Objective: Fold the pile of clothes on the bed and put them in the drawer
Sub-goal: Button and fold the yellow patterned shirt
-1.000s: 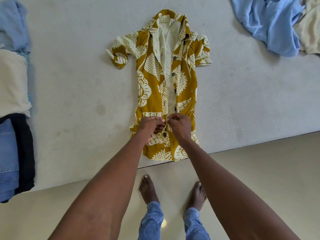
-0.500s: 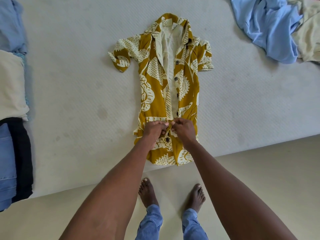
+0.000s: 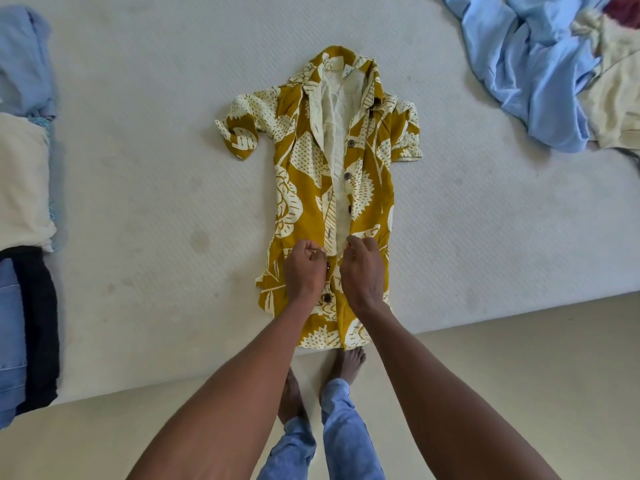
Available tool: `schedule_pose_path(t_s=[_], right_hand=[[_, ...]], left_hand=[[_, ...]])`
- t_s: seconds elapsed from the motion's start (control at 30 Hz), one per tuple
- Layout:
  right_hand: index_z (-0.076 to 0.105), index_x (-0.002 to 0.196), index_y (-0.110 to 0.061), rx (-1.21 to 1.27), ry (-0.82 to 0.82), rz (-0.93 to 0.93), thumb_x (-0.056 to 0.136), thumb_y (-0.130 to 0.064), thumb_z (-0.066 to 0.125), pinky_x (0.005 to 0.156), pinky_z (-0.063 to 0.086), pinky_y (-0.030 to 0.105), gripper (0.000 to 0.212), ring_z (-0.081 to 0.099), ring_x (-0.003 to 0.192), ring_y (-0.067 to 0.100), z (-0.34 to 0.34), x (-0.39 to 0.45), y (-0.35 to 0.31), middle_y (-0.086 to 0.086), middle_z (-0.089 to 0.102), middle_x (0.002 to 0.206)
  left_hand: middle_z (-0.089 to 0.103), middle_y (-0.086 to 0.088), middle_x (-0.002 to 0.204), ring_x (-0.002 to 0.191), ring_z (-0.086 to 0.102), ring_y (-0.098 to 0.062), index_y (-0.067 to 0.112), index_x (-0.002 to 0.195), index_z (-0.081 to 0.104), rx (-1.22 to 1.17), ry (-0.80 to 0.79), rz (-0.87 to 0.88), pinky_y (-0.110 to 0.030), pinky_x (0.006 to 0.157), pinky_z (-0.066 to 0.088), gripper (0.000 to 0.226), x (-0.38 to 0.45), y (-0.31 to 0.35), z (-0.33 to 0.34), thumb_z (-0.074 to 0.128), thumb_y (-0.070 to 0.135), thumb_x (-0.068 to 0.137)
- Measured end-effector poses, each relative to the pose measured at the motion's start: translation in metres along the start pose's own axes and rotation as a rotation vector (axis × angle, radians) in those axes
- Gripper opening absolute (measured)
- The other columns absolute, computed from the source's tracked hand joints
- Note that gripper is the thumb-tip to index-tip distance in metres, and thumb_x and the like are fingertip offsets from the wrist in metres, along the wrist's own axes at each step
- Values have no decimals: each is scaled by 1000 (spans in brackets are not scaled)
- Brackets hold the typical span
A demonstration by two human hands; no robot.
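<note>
A folded stack (image 3: 24, 209) is seen at the bed's (image 3: 138, 168) left. Centre, the mustard dress (image 3: 304, 188) lies flat; the left hand (image 3: 304, 268) and right hand (image 3: 362, 268) have been drawn slightly apart, each pinching a placket edge — buttoning continues, folding not begun. Unfolded blue clothing (image 3: 526, 64) waits right.

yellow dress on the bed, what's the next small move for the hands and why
Probably fasten the next button up. The left hand and right hand each pinch a front edge of the yellow dress at the waist. Below them the front looks closed; above, it gapes open with three buttons undone. Closing it should keep the dress flat for folding on the bed.
</note>
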State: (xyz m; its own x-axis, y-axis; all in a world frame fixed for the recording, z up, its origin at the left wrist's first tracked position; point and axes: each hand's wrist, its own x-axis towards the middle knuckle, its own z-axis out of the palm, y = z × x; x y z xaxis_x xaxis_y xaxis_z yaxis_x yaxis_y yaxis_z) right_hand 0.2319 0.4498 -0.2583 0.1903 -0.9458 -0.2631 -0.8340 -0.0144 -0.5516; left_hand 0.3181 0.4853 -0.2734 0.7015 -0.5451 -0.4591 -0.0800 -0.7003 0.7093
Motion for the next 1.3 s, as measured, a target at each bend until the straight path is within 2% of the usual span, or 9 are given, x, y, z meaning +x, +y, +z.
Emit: schedule_pose_path(t_s=[0.13,0.27,0.4,0.5,0.63,0.77,0.9,1.07,1.3], right_hand=[[58,108,-8,-182,-110,3,103,-24,41,63,41,35,24,53,79,24,1,23,7,11,56,109],[56,107,-7,-199,-149,36,101,-24,47,64,34,33,20,53,79,25,-2,36,9,12,59,104],[59,108,-4,-232,-178,23,99,-13,48,65,37,32,17,60,89,29,-1,37,11,14,60,109],[63,98,-3,-28,-135,59,99,-10,45,67,34,29,19,52,85,23,0,38,10,11,57,106],[71,96,-5,307,-64,82,94,-7,54,70,32,25,17,51,86,18,7,42,5,8,60,100],[72,85,-10,413,-86,171,91,-8,59,59,38,24,14,57,74,13,11,51,3,0,66,82],[70,84,-8,398,-117,171,90,-5,57,57,44,27,14,55,65,8,14,53,6,-2,64,74],[67,83,-9,403,-129,153,91,-7,58,55,40,21,12,55,67,9,19,52,8,-1,64,75],[63,86,-5,365,-66,188,95,-9,53,55,38,22,14,48,64,7,22,49,-2,-1,61,75]], left_hand=[[68,2,89,79,60,-12,17,93,66,8,-6,58,-15,58,42,11,15,14,13,63,27,96],[66,6,97,88,61,-15,19,102,68,210,-25,29,-31,70,52,28,26,17,27,72,42,86],[69,-1,112,100,63,-25,21,112,66,333,34,45,-39,78,53,19,25,17,34,62,26,94],[66,-4,116,104,62,-26,16,118,62,406,45,76,-37,77,49,22,21,21,36,50,19,100],[67,-3,115,99,62,-23,18,116,63,166,-70,-12,-39,80,52,21,30,16,31,50,16,100],[69,-1,83,63,55,-11,16,105,67,-180,-207,-170,-27,56,44,12,37,11,16,59,20,97],[66,5,74,63,55,-9,19,94,67,-174,-253,-161,-27,57,46,11,41,8,14,67,30,93],[57,7,59,56,48,-8,20,95,70,-294,-302,-246,-25,52,40,12,44,7,8,59,23,98],[58,-2,59,50,49,-11,14,92,70,-408,-350,-307,-26,49,40,8,45,8,0,63,14,94]])
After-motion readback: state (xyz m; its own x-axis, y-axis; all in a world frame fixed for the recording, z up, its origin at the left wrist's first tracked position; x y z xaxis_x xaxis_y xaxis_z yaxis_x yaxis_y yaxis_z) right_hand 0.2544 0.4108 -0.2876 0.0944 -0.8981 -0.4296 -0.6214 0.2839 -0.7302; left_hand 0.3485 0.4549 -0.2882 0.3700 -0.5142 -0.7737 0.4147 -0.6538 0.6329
